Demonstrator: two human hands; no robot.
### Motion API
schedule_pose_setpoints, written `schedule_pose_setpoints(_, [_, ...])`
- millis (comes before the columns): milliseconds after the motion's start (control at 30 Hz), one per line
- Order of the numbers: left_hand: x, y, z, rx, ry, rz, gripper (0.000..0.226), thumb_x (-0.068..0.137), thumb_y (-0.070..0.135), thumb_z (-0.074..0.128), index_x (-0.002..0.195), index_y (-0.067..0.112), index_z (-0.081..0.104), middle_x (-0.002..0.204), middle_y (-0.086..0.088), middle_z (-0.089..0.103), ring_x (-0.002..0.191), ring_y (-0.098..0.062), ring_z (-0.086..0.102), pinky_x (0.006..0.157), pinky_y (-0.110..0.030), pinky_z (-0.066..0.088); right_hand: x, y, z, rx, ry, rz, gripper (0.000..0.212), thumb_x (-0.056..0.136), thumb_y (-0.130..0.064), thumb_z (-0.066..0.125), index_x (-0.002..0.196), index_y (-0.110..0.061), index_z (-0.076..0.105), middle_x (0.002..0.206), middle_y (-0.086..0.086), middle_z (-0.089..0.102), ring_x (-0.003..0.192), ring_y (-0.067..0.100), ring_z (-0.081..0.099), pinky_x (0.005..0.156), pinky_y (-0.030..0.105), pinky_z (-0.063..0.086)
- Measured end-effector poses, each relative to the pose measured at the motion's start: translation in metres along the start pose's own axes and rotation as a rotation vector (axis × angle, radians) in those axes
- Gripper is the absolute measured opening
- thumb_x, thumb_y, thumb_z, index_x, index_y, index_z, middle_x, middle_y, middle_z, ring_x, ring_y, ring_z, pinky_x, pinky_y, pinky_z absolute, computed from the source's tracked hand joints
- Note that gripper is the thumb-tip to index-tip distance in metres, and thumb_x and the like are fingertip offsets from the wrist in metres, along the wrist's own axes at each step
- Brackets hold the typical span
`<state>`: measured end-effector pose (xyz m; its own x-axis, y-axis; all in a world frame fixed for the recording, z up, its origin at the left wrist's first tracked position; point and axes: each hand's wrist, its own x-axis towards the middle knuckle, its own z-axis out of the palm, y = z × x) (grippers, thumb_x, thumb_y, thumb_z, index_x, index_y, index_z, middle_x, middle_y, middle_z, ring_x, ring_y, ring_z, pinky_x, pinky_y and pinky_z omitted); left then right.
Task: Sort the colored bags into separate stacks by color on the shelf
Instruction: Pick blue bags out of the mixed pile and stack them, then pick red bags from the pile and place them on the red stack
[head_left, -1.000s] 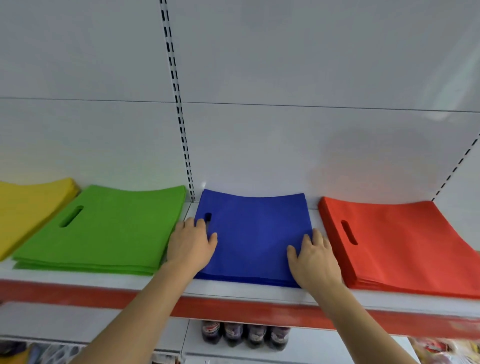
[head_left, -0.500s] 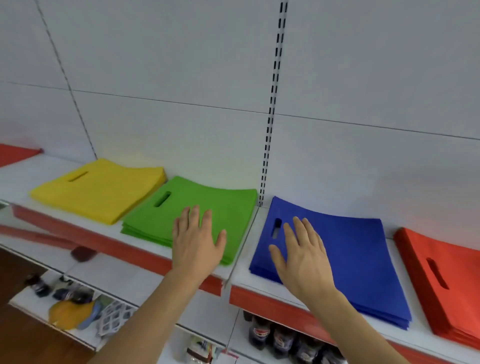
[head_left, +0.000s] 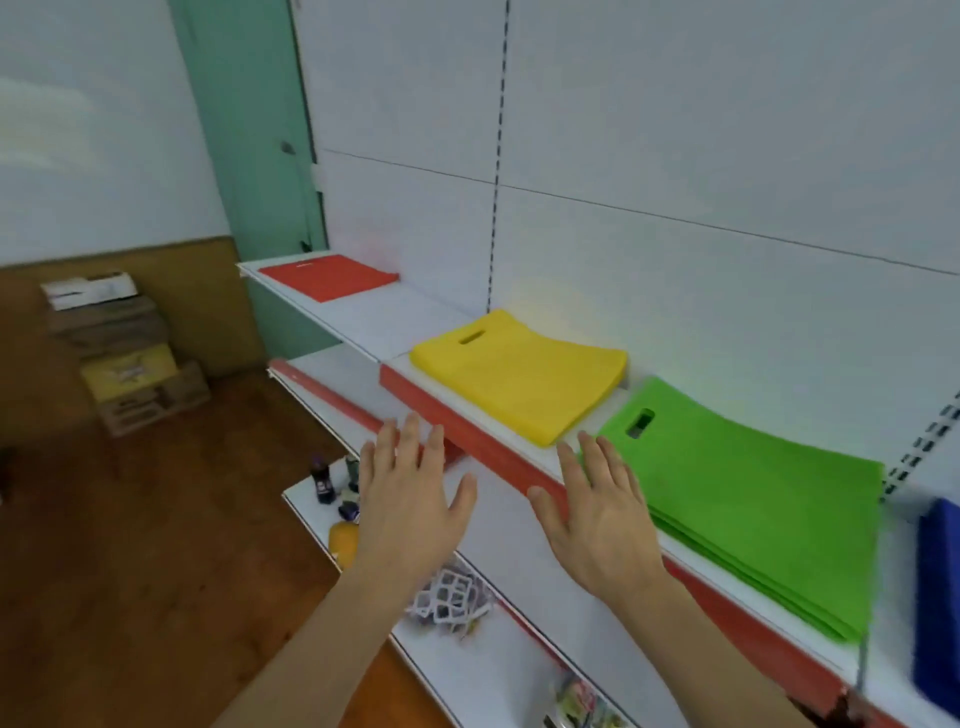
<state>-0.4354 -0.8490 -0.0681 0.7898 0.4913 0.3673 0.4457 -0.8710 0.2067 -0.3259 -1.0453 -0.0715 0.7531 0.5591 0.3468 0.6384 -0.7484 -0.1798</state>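
Both hands have come off the blue stack since 1 s ago & the view has swung left; a half sec ago the left hand hovered over green, the right over blue, now both sit further left.

L to R now: cardboard boxes (head_left: 124, 358) stacked on the wood floor by the far wall. Red stack (head_left: 327, 275) at the far left end of the shelf (head_left: 379, 317), well apart from the rest. Lower shelf holds small bottles (head_left: 324, 480), a yellow item & a white lattice pack (head_left: 449, 597), details too blurred to tell.

Left hand (head_left: 410, 512): fingers straight & spread, palm down, holding nothing, in front of the shelf's red front edge, over the lower shelf. No contact w/ any bag.

Yellow stack (head_left: 519, 374) lies flat on the shelf, handle slot toward the far left corner. Just beside it on the right, green stack (head_left: 748, 488), slot at its near left corner, several layers showing at the front edge.

Right hand (head_left: 597, 519): also flat, fingers spread, nothing held. Its fingertips (head_left: 587, 441) reach the shelf by the green stack's left corner; cannot tell if they touch it.

Blue stack (head_left: 935, 597) at far right, cut off by the frame, a gap & a shelf upright between it and green.
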Motion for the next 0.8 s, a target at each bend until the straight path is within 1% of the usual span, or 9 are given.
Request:
schedule_pose_setpoints(67, [0.008, -0.036, -0.003, 0.014, 0.012, -0.059, 0.074, 0.1, 0.065, 0.036, 0.159, 0.021, 0.042, 0.17, -0.01, 0.029, 0.159, -0.034, 0.018, 0.128, -0.057, 0.018, 0.023, -0.034, 0.016, 0.01, -0.008, -0.059, 0.077, 0.104, -0.065, 0.031, 0.157, -0.012, 0.048, 0.167, 0.017, 0.037, 0.157, 0.037, 0.029, 0.123, 0.057, 0.032])
schedule_pose_setpoints(167, [0.024, -0.082, -0.003, 0.026, 0.041, -0.118, 0.076, 0.1, 0.068, 0.027, 0.159, 0.022, 0.041, 0.17, -0.008, 0.03, 0.16, -0.032, 0.017, 0.129, -0.056, 0.018, 0.059, -0.078, 0.04, 0.008, -0.031, -0.141, 0.075, 0.105, -0.064, 0.032, 0.157, -0.012, 0.047, 0.166, 0.018, 0.037, 0.157, 0.036, 0.028, 0.123, 0.057, 0.032])
schedule_pose_setpoints(300, [0.056, -0.137, 0.004, 0.062, 0.05, -0.148, 0.077, 0.1, 0.07, 0.024, 0.16, 0.024, 0.039, 0.171, -0.006, 0.027, 0.161, -0.03, 0.012, 0.13, -0.054, 0.014, 0.114, -0.126, 0.072, 0.008, -0.054, -0.21, 0.078, 0.104, -0.065, 0.026, 0.158, -0.013, 0.045, 0.168, 0.016, 0.034, 0.159, 0.035, 0.023, 0.125, 0.056, 0.028])
schedule_pose_setpoints(433, [0.103, -0.187, 0.01, 0.106, 0.058, -0.183, 0.075, 0.101, 0.069, 0.027, 0.16, 0.025, 0.039, 0.171, -0.004, 0.027, 0.161, -0.029, 0.011, 0.131, -0.052, 0.012, 0.177, -0.161, 0.102, 0.043, -0.049, -0.257, 0.077, 0.105, -0.065, 0.026, 0.157, -0.013, 0.047, 0.167, 0.017, 0.036, 0.158, 0.037, 0.025, 0.124, 0.057, 0.03])
schedule_pose_setpoints(533, [0.144, -0.222, 0.013, 0.146, 0.035, -0.199, 0.074, 0.101, 0.07, 0.025, 0.162, 0.027, 0.034, 0.173, -0.002, 0.022, 0.162, -0.027, 0.006, 0.13, -0.051, 0.008, 0.227, -0.184, 0.121, 0.06, -0.074, -0.258, 0.08, 0.104, -0.067, 0.022, 0.161, -0.014, 0.04, 0.169, 0.016, 0.032, 0.16, 0.036, 0.021, 0.126, 0.056, 0.026])
schedule_pose_setpoints(667, [0.193, -0.263, 0.016, 0.176, 0.044, -0.232, 0.073, 0.103, 0.069, 0.027, 0.163, 0.029, 0.032, 0.174, -0.001, 0.02, 0.162, -0.026, 0.004, 0.13, -0.048, 0.003, 0.288, -0.213, 0.148, 0.013, -0.12, -0.28, 0.083, 0.104, -0.069, 0.01, 0.168, -0.017, 0.022, 0.175, 0.013, 0.018, 0.162, 0.033, 0.009, 0.129, 0.053, 0.018])
schedule_pose_setpoints(733, [0.211, -0.282, 0.021, 0.167, 0.029, -0.25, 0.073, 0.103, 0.07, 0.027, 0.163, 0.03, 0.031, 0.174, 0.0, 0.018, 0.162, -0.025, 0.003, 0.129, -0.047, 0.0, 0.312, -0.227, 0.16, 0.001, -0.148, -0.283, 0.082, 0.104, -0.069, 0.008, 0.168, -0.018, 0.02, 0.175, 0.012, 0.016, 0.162, 0.032, 0.008, 0.13, 0.052, 0.017])
schedule_pose_setpoints(800, [0.229, -0.301, 0.028, 0.159, 0.031, -0.263, 0.072, 0.103, 0.07, 0.027, 0.163, 0.03, 0.031, 0.174, 0.001, 0.019, 0.162, -0.025, 0.003, 0.129, -0.047, 0.002, 0.333, -0.242, 0.172, 0.001, -0.152, -0.29, 0.084, 0.102, -0.069, 0.004, 0.167, -0.018, 0.022, 0.175, 0.012, 0.016, 0.162, 0.032, 0.008, 0.13, 0.052, 0.017])
